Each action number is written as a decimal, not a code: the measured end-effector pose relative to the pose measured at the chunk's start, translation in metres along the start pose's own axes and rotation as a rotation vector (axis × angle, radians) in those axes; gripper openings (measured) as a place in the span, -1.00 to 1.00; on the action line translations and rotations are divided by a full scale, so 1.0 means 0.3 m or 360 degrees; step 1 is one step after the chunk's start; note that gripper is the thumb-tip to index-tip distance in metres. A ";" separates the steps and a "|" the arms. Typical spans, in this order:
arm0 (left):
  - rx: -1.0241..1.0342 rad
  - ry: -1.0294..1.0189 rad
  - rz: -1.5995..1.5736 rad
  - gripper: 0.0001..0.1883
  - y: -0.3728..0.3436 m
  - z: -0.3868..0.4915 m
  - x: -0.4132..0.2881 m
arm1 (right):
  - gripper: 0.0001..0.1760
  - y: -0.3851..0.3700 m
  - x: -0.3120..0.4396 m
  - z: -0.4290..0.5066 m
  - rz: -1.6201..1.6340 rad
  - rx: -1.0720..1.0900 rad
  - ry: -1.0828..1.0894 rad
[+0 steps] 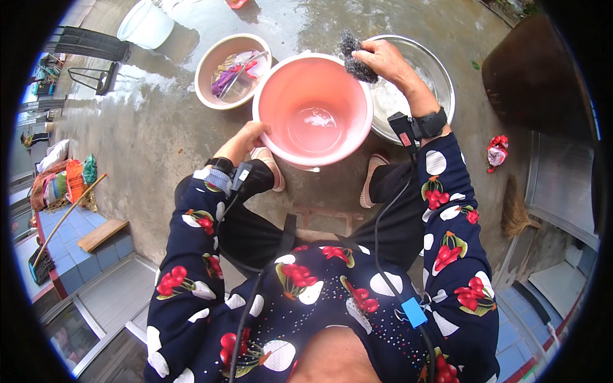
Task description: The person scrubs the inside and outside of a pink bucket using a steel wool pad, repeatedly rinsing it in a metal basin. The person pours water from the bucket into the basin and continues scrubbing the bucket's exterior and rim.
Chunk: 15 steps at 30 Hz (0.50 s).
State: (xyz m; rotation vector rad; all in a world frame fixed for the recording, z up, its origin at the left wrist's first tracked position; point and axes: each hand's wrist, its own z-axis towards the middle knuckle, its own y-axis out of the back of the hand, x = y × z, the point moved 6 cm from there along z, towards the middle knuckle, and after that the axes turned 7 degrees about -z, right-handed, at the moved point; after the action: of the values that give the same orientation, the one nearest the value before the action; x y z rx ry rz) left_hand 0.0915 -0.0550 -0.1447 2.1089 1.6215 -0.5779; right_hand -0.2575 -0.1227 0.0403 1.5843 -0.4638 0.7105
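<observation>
A pink plastic bucket [313, 91] stands between my feet, its mouth facing up towards me. My left hand [251, 135] grips its rim at the near left, thumb over the edge. In my right hand [387, 60] is a dark grey scouring pad [355, 58], held by the bucket's right rim; whether it touches the rim I cannot tell. Under my right forearm sits a metal basin [443, 76] with whitish, sudsy water. Left of the bucket is a beige plastic basin [201, 88] holding water, purple and red cloths or gloves and a clear item.
A white bucket [146, 26] stands at the upper left on wet concrete. To the right are a large brown vat [527, 72], a red and pink cloth bundle [497, 154] and a straw broom [515, 210]. A long-handled mop [67, 222] leans across blue tiled steps at left.
</observation>
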 end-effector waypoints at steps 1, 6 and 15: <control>0.0029 -0.0027 -0.0032 -0.63 -0.001 -0.016 -0.020 | -0.55 0.002 -0.003 -0.004 0.0038 0.0003 -0.0014; -0.0083 -0.0285 -0.0054 -0.61 0.031 -0.157 -0.144 | -0.67 0.066 -0.045 -0.032 0.0356 -0.0067 -0.0165; -0.0218 -0.0792 -0.0019 -0.66 -0.114 -0.314 -0.473 | -0.67 0.475 -0.238 -0.179 0.1021 -0.0539 -0.0150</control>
State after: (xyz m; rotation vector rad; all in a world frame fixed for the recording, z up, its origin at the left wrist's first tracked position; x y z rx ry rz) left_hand 0.0318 -0.1075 0.0099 1.6839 1.3459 -0.8853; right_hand -0.4133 -0.0980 0.0983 1.1451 -1.1287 0.9754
